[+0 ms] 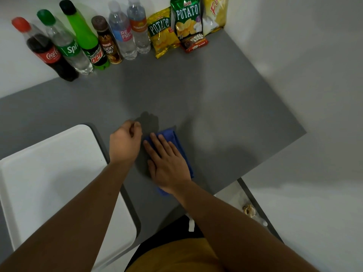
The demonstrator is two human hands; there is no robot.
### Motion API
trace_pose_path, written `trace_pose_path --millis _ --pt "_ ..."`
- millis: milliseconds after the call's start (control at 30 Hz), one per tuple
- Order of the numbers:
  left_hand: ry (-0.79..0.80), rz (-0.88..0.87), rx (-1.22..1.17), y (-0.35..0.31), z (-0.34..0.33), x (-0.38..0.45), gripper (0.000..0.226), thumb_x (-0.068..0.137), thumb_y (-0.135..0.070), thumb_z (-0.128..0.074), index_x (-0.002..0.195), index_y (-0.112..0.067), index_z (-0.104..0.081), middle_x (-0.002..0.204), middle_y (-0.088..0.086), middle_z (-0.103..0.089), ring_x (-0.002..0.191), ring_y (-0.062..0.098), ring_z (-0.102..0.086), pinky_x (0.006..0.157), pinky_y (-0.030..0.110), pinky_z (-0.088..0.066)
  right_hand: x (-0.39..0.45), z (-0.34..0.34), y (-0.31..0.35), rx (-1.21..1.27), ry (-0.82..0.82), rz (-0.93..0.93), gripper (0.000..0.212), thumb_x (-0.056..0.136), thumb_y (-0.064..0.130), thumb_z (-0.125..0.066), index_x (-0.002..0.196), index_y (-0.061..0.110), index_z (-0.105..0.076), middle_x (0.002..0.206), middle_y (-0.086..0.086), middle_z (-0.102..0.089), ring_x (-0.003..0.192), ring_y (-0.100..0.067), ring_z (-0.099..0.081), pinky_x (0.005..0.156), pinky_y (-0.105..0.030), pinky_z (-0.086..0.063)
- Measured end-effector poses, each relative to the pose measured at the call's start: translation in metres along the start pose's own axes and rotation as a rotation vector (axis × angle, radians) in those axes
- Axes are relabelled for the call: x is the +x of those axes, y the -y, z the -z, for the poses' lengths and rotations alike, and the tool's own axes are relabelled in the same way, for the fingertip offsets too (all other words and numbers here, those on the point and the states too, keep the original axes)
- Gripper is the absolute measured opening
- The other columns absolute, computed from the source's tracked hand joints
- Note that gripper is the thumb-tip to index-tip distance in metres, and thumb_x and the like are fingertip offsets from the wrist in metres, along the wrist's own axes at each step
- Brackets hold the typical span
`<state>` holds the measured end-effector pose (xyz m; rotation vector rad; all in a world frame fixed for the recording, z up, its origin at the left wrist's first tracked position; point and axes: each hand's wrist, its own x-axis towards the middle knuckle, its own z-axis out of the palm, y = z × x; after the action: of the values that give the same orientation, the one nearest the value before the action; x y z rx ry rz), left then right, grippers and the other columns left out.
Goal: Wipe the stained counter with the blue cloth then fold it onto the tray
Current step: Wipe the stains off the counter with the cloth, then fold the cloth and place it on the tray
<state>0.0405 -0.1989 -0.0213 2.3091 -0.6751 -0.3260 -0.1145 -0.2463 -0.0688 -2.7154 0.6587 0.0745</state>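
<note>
1. My right hand (169, 163) is covering most of the blue cloth (173, 137), so I cannot tell how many layers are lying under my palm.
2. The white tray (49, 173) is running off the left edge.
3. The cloth is showing as a narrow, deep-blue folded strip, lying on the grey counter (216, 107) just right of the tray.
4. I am pressing my right hand flat, fingers spread, gripping nothing.
5. I am curling my left hand (125, 142) into a loose fist beside it, holding nothing I can see.

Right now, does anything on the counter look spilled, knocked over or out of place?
Nothing stands out. The bottles and snack bags stand in a row at the wall, and the right hand presses the blue cloth flat on the counter.
</note>
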Motion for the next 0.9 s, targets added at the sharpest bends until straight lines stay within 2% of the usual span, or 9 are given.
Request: trace_pose_path --millis 133,367,500,567,633,700,800,900 --pt "0.003 -0.005 0.011 -0.003 0.004 -0.005 0.038 0.104 -0.039 -0.044 0.096 -0.008 -0.065 0.08 0.014 -0.072 0.074 0.031 -0.068 0.074 0.044 -0.056 0.023 0.01 -0.017 0.014 -0.095 -0.126 0.059 0.107 0.042 -0.028 0.163 0.026 -0.019 0.172 0.001 -0.008 0.158 -0.02 -0.003 0.127 -0.039 -0.006" --pt "0.026 0.007 -0.003 -0.004 0.006 -0.02 0.035 0.105 -0.039 -0.045 0.095 -0.011 -0.065 0.08 0.011 -0.071 0.073 0.027 -0.068 0.071 0.037 -0.055 0.007 0.017 -0.044 0.021 -0.185 -0.435 0.06 0.107 0.044 -0.018 0.163 0.025 -0.017 0.172 -0.001 -0.008 0.158 -0.022 -0.006 0.127 -0.041 -0.007" --pt "0.06 0.019 -0.035 -0.009 0.0 -0.028 0.037 0.104 -0.04 -0.046 0.088 -0.013 -0.063 0.076 0.009 -0.07 0.069 0.025 -0.067 0.068 0.041 -0.057 0.003 0.029 -0.051 0.081 -0.101 -0.391 0.061 0.107 0.05 -0.014 0.163 0.027 -0.017 0.172 0.001 -0.004 0.158 -0.02 -0.002 0.127 -0.039 -0.003" --pt "0.069 0.013 -0.036 -0.011 -0.002 -0.032 0.037 0.104 -0.041 -0.045 0.088 -0.013 -0.064 0.076 0.009 -0.07 0.069 0.026 -0.066 0.068 0.042 -0.056 0.005 0.043 -0.059 0.092 -0.088 -0.355 0.058 0.109 0.049 -0.021 0.161 0.024 -0.028 0.171 -0.002 -0.016 0.157 -0.023 -0.013 0.125 -0.04 -0.01" --pt "0.072 0.005 -0.039 -0.012 -0.003 -0.034 0.037 0.104 -0.04 -0.046 0.089 -0.012 -0.065 0.076 0.01 -0.07 0.072 0.029 -0.067 0.07 0.043 -0.055 0.006 0.059 -0.07 0.021 -0.103 -0.308 0.054 0.109 0.043 -0.032 0.156 0.018 -0.04 0.164 -0.007 -0.033 0.149 -0.03 -0.03 0.12 -0.044 -0.023" --pt "0.083 0.003 -0.047 -0.012 -0.004 -0.037 0.037 0.104 -0.04 -0.046 0.09 -0.012 -0.065 0.076 0.01 -0.07 0.073 0.03 -0.067 0.073 0.044 -0.055 0.01 0.075 -0.083 -0.053 -0.063 -0.266 0.052 0.108 0.042 -0.038 0.153 0.016 -0.042 0.157 -0.008 -0.042 0.141 -0.031 -0.039 0.114 -0.044 -0.03" --pt "0.099 0.002 -0.053 -0.011 -0.004 -0.043 0.035 0.104 -0.041 -0.046 0.092 -0.013 -0.065 0.076 0.01 -0.07 0.074 0.031 -0.068 0.074 0.045 -0.057 0.022 0.091 -0.097 -0.126 0.037 -0.224 0.055 0.105 0.047 -0.044 0.151 0.017 -0.043 0.151 -0.007 -0.045 0.136 -0.03 -0.039 0.111 -0.042 -0.03" --pt "0.112 -0.004 -0.054 -0.009 -0.008 -0.051 0.031 0.103 -0.041 -0.048 0.096 -0.017 -0.066 0.074 0.005 -0.068 0.074 0.03 -0.068 0.07 0.039 -0.056 0.031 0.102 -0.105 -0.14 0.098 -0.208 0.056 0.102 0.047 -0.051 0.15 0.019 -0.045 0.148 -0.009 -0.045 0.136 -0.03 -0.038 0.11 -0.042 -0.03"
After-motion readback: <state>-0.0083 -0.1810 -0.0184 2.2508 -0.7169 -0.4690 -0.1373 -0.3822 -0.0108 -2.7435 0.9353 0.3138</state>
